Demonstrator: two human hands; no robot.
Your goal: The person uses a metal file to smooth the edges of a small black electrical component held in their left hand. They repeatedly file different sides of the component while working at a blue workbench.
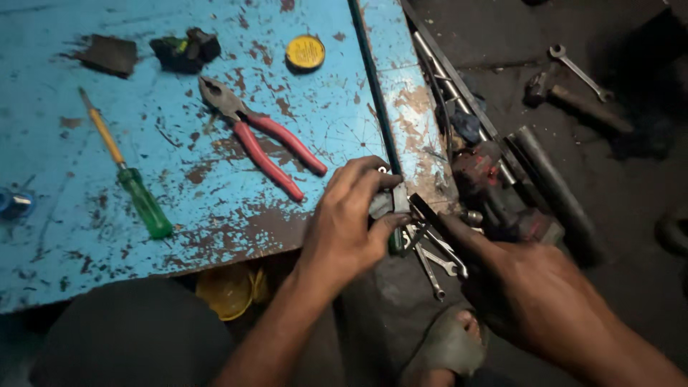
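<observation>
Fingers of the left hand (347, 229) grip a small metal part (390, 203) standing upright; right hand (530, 301) pinches beside it.

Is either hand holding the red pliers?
No, the pliers lie free on the blue table; both hands, left and right, work a small metal part.

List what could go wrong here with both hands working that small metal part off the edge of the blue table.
The left hand pinches a small grey metal part over the floor, past the table edge; if it slips, it may drop among the spanners and be hard to find in the dim light. The right hand presses a dark tool toward the left fingertips, so a slip could jab them. A sandalled foot lies right below.
</observation>
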